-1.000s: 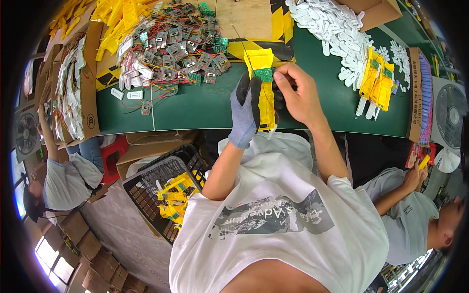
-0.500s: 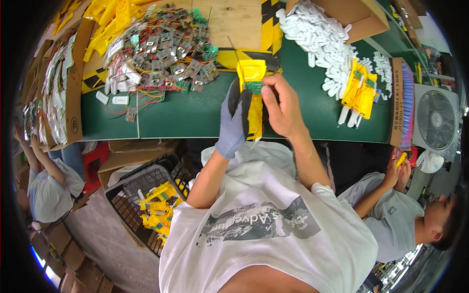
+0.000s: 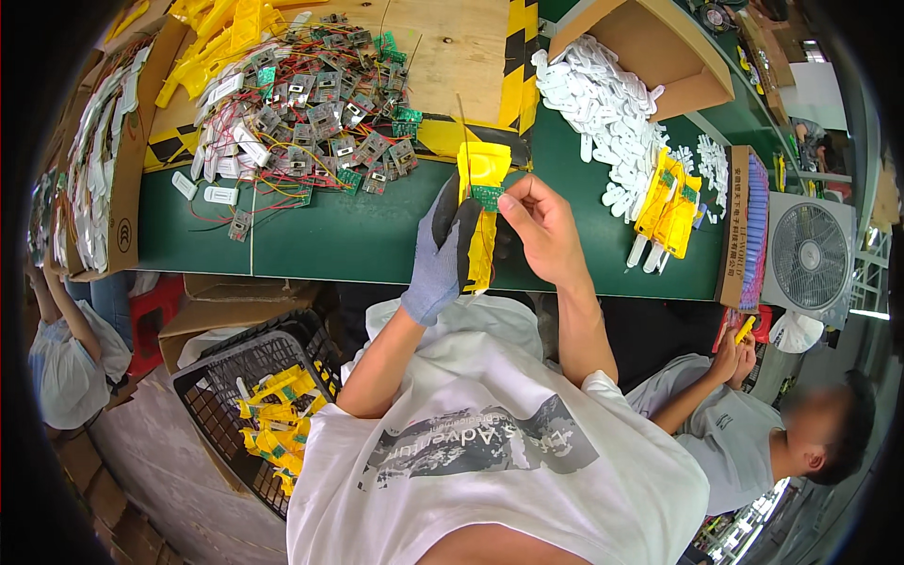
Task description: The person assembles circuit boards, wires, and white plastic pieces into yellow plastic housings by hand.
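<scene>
My left hand [image 3: 439,252], in a grey glove with dark finger pads, is closed round a long yellow plastic housing [image 3: 486,162] held over the table's near edge. A small green circuit board [image 3: 485,198] sits across the middle of the housing. A thin dark wire or rod sticks up from its top. My bare right hand [image 3: 546,234] has thumb and forefinger pinched together at the board's right edge; the other fingers are curled. Whether that pinch grips the board itself or the housing's edge is hard to make out.
On the green table [image 3: 367,221] lies a heap of wired circuit boards [image 3: 325,113]. White plastic pieces [image 3: 603,122] spill from a cardboard box [image 3: 664,52] beside yellow assemblies [image 3: 669,212]. A black basket [image 3: 217,386] holds more assemblies. Another person [image 3: 725,414] works at right, near a fan [image 3: 810,254].
The whole view has shifted slightly, so the tabletop sits lower and further left. Both hands keep nearly the same hold on the yellow housing, the right fingertips still at the green board.
</scene>
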Tool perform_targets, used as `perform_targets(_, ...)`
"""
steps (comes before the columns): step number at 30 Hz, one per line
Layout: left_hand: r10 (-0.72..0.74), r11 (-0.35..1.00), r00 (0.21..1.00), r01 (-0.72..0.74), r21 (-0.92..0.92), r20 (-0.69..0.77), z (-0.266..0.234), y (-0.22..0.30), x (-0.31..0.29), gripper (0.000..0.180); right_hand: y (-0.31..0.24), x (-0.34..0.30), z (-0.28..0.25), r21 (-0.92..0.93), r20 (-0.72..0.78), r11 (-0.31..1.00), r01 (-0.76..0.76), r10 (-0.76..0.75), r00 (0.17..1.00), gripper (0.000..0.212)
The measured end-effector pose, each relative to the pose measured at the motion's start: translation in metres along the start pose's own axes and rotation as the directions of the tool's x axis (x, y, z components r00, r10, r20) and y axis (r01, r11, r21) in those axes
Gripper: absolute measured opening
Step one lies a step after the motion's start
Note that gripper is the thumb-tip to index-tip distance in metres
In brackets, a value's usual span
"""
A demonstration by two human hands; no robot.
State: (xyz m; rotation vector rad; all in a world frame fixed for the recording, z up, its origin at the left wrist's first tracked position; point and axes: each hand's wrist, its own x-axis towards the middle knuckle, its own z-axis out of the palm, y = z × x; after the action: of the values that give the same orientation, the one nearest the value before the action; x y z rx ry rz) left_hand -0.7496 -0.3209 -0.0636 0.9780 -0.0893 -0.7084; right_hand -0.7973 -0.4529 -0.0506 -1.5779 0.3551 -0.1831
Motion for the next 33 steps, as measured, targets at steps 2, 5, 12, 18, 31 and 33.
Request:
perform_targets(2, -0.002, 1.000, 1.000, 0.002, -0.014, -0.009, 0.000, 0.001, -0.002, 0.036, 0.000, 0.000, 0.001, 0.049, 0.003, 0.998, -0.029, 0.028, 1.000, 0.017)
perform_targets(5, -0.013, 0.999, 1.000, 0.013, 0.046, 0.012, -0.002, 0.001, -0.002, 0.036, 0.005, 0.000, 0.006, 0.102, -0.044, 0.994, -0.028, 0.032, 0.999, 0.018)
perform_targets(12, 0.113, 0.982, 0.993, -0.105, 0.158, -0.040, -0.008, -0.011, 0.003, 0.034, 0.014, -0.006, 0.017, -0.231, -0.107, 0.959, 0.163, -0.192, 0.976, 0.022)
perform_targets(18, 0.323, 0.903, 0.946, -0.299, 0.309, -0.028, -0.007, -0.014, 0.003, 0.030, 0.013, -0.005, 0.022, -0.313, -0.079, 0.925, 0.214, -0.250, 0.965, 0.025)
perform_targets(31, -0.019, 0.999, 1.000, 0.018, -0.028, -0.018, 0.001, -0.005, 0.001, 0.050, -0.002, 0.010, -0.022, -0.446, -0.138, 0.886, 0.127, -0.208, 0.968, 0.021)
perform_targets(33, 0.040, 0.998, 0.999, -0.040, -0.048, -0.004, -0.002, -0.010, 0.007, 0.052, -0.007, 0.019, -0.050, -0.702, -0.378, 0.709, -0.064, -0.294, 0.878, 0.022)
